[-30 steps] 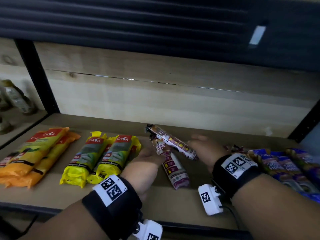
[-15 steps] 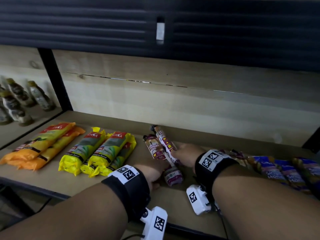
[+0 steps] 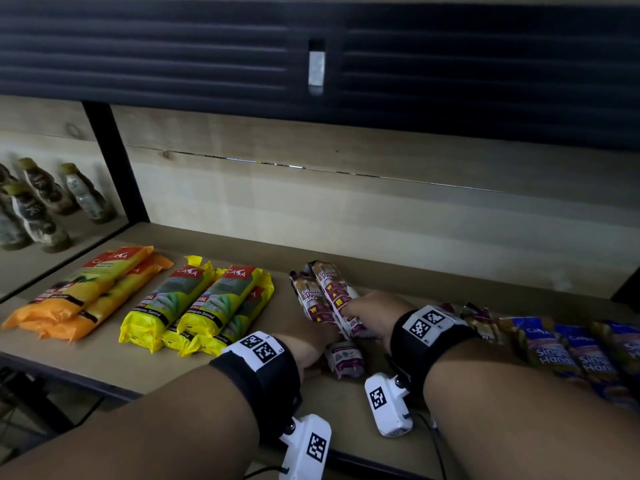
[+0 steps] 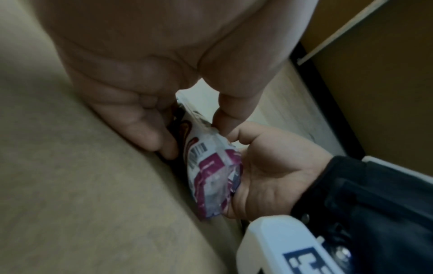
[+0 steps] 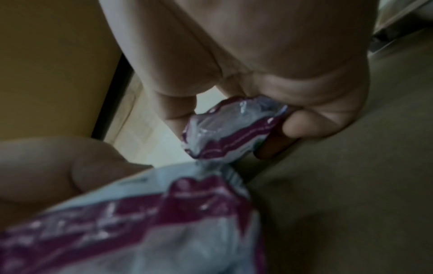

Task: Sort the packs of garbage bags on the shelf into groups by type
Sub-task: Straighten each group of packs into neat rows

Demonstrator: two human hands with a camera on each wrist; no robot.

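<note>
Two maroon-and-white drawstring bag packs lie side by side in the middle of the shelf (image 3: 415, 278). My left hand (image 3: 311, 344) grips the left pack (image 3: 310, 299) between thumb and fingers, as the left wrist view shows on the pack (image 4: 211, 166). My right hand (image 3: 370, 313) holds the right pack (image 3: 334, 289), its thumb and fingers curled round the pack's crimped end (image 5: 234, 126). The two hands almost touch. Orange packs (image 3: 86, 296) lie at the far left, yellow packs (image 3: 201, 303) beside them, and blue packs (image 3: 571, 351) to the right.
Several bottles (image 3: 41, 202) stand in the neighbouring bay beyond a black upright (image 3: 117, 168). A wooden back wall (image 3: 381, 209) closes the shelf behind the packs. Crumpled dark packs (image 3: 481, 320) lie just right of my right wrist. A dark slatted panel hangs overhead.
My right hand has swung its pack from lying crosswise to lying parallel against the left pack. Both hands have drawn together around the pair.
</note>
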